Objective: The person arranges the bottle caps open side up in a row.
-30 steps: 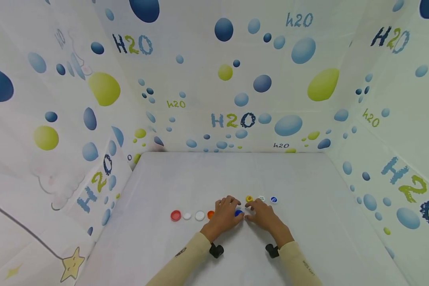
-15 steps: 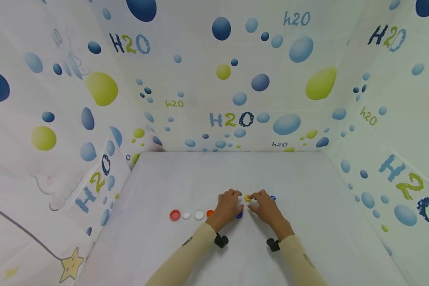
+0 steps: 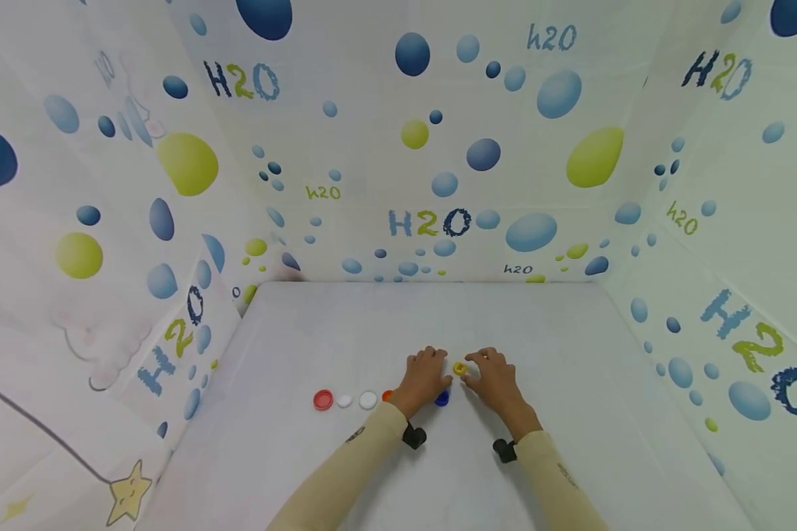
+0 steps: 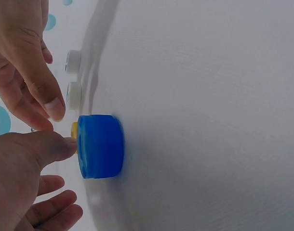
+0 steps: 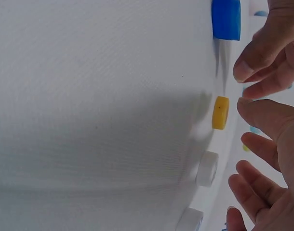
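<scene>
A yellow bottle cap (image 3: pixel 460 368) lies on the white surface between my two hands. My left hand (image 3: pixel 426 380) is at its left, fingers bent loosely. My right hand (image 3: pixel 498 383) is at its right, thumb and forefinger spread around the cap's near and far sides. In the right wrist view, a small gap shows between the yellow cap (image 5: pixel 220 113) and both thumbs. Just below my left thumb stands a taller blue cap (image 3: pixel 442 399), which hides most of the yellow one in the left wrist view. Neither hand holds anything.
To the left lie a red cap (image 3: pixel 322 400), a small white cap (image 3: pixel 344 401), a larger white cap (image 3: pixel 368 400) and an orange cap (image 3: pixel 388 396) partly behind my left wrist. Two white-sided caps (image 5: pixel 207 168) beside my right hand are hidden in the head view. Printed curtains enclose the surface.
Both hands have moved forward from around the blue cap to either side of the yellow cap. My right hand now covers the two caps at the right end of the far row.
</scene>
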A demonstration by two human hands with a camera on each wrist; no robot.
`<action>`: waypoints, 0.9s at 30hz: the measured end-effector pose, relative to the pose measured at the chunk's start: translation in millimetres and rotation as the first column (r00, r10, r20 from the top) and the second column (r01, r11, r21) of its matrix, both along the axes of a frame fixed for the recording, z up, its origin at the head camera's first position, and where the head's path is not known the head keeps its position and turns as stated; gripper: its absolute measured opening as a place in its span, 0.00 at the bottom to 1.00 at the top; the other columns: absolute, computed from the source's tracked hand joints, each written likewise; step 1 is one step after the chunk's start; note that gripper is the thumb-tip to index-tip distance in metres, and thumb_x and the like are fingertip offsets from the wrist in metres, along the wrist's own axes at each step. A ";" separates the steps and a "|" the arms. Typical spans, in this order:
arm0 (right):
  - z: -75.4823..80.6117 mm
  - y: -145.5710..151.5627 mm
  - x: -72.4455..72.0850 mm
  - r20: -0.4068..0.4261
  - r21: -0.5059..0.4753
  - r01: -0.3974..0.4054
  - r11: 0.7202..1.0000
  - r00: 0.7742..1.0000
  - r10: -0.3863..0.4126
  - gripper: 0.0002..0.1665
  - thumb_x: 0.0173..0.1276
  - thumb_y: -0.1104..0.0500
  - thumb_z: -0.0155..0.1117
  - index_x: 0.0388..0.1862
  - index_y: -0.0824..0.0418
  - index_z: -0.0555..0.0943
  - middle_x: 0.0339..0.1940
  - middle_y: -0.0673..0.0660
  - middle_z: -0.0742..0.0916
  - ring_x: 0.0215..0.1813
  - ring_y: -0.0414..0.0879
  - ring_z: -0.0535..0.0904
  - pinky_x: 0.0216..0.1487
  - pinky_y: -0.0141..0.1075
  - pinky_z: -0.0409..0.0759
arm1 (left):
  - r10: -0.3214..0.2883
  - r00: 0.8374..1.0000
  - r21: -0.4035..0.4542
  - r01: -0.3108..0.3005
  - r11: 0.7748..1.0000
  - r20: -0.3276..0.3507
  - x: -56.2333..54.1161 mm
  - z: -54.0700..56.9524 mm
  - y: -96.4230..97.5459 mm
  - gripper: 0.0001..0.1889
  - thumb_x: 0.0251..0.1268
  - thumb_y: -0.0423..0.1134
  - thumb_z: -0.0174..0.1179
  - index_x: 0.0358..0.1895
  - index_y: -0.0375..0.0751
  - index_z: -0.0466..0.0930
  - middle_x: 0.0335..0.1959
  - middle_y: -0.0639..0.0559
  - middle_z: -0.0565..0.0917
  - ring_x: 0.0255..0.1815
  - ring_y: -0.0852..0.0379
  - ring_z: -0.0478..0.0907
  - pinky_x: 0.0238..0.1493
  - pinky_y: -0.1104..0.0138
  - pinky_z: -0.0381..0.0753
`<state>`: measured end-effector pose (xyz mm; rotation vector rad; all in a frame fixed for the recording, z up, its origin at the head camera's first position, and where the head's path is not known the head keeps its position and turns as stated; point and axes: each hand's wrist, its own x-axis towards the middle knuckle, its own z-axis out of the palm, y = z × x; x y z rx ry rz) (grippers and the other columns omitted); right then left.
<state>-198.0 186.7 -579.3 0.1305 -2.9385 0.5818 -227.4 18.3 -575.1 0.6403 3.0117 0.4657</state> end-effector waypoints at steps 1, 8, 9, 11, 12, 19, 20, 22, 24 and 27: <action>-0.8 -0.1 -0.7 0.002 0.003 0.000 1.000 1.000 0.000 0.25 0.59 0.49 0.70 0.55 0.52 0.79 0.56 0.60 0.77 0.57 0.58 0.72 0.48 0.55 0.69 | 0.000 1.000 -0.002 0.000 1.000 0.003 -0.6 1.6 0.4 0.29 0.62 0.51 0.62 0.63 0.43 0.70 0.56 0.46 0.75 0.57 0.50 0.72 0.57 0.52 0.66; -6.3 -1.8 -3.9 0.016 0.012 0.008 1.000 1.000 -0.008 0.25 0.59 0.49 0.70 0.55 0.52 0.79 0.56 0.60 0.77 0.57 0.58 0.72 0.49 0.56 0.67 | -0.030 0.999 -0.048 0.031 0.998 0.025 -4.3 8.1 4.1 0.27 0.62 0.52 0.62 0.62 0.44 0.73 0.55 0.47 0.76 0.56 0.50 0.72 0.56 0.52 0.66; -6.6 -2.1 -4.2 0.015 0.012 0.006 1.000 1.000 -0.007 0.25 0.59 0.49 0.70 0.55 0.52 0.79 0.56 0.60 0.77 0.57 0.58 0.72 0.48 0.56 0.67 | -0.030 0.999 -0.057 0.032 0.998 0.032 -5.3 7.7 4.3 0.27 0.62 0.52 0.62 0.62 0.44 0.72 0.55 0.47 0.76 0.56 0.50 0.72 0.56 0.51 0.66; -6.7 -2.6 -5.0 0.015 0.010 0.003 1.000 1.000 -0.003 0.24 0.59 0.49 0.70 0.55 0.53 0.79 0.56 0.60 0.77 0.57 0.58 0.72 0.48 0.56 0.67 | -0.030 0.999 -0.078 0.032 0.996 0.035 -7.2 5.6 5.2 0.27 0.62 0.53 0.61 0.62 0.45 0.72 0.55 0.47 0.76 0.56 0.50 0.72 0.56 0.51 0.66; -6.8 -2.6 -5.4 0.015 0.011 0.003 1.000 1.000 -0.003 0.24 0.59 0.49 0.70 0.54 0.53 0.79 0.56 0.60 0.77 0.57 0.58 0.72 0.48 0.56 0.67 | -0.030 0.999 -0.087 0.033 0.996 0.033 -8.4 3.8 5.9 0.27 0.63 0.53 0.60 0.63 0.46 0.72 0.55 0.47 0.76 0.56 0.50 0.72 0.57 0.51 0.65; -8.1 -3.2 -10.1 0.016 0.021 0.005 1.000 1.000 -0.005 0.22 0.59 0.49 0.70 0.52 0.53 0.81 0.55 0.59 0.78 0.56 0.58 0.73 0.48 0.56 0.68 | -0.033 0.999 -0.097 0.035 0.995 0.019 -14.6 2.1 10.3 0.24 0.62 0.52 0.61 0.60 0.50 0.75 0.54 0.48 0.77 0.55 0.49 0.72 0.56 0.49 0.65; -9.2 -3.2 -10.5 0.018 0.023 0.007 1.000 1.000 -0.008 0.21 0.60 0.49 0.70 0.51 0.53 0.81 0.54 0.59 0.78 0.56 0.58 0.73 0.48 0.56 0.67 | -0.036 0.999 -0.101 0.038 0.994 0.020 -14.8 2.3 10.8 0.23 0.63 0.52 0.60 0.60 0.51 0.75 0.54 0.48 0.77 0.55 0.49 0.72 0.56 0.49 0.65; -11.1 -3.2 -10.9 0.023 0.021 0.011 1.000 1.000 -0.012 0.21 0.59 0.49 0.70 0.50 0.53 0.82 0.54 0.59 0.78 0.56 0.58 0.72 0.48 0.56 0.66 | -0.040 0.999 -0.116 0.041 0.992 0.017 -15.1 2.5 11.5 0.22 0.63 0.52 0.60 0.59 0.52 0.76 0.53 0.49 0.77 0.55 0.50 0.72 0.57 0.49 0.65; -12.7 -3.3 -10.9 0.031 0.017 0.015 1.000 0.999 -0.015 0.20 0.59 0.48 0.70 0.49 0.53 0.82 0.55 0.59 0.78 0.57 0.58 0.72 0.49 0.56 0.65 | -0.039 0.999 -0.124 0.040 0.991 0.013 -15.5 1.6 12.3 0.21 0.63 0.52 0.60 0.58 0.53 0.77 0.52 0.49 0.77 0.54 0.50 0.73 0.57 0.48 0.65; -14.0 -3.2 -10.4 0.042 0.006 0.022 1.000 0.999 -0.022 0.20 0.59 0.48 0.70 0.49 0.53 0.82 0.57 0.59 0.76 0.60 0.58 0.69 0.51 0.57 0.63 | -0.033 0.999 -0.116 0.034 0.993 0.008 -15.8 -1.5 13.2 0.19 0.63 0.52 0.60 0.56 0.55 0.78 0.50 0.51 0.77 0.53 0.51 0.73 0.58 0.48 0.64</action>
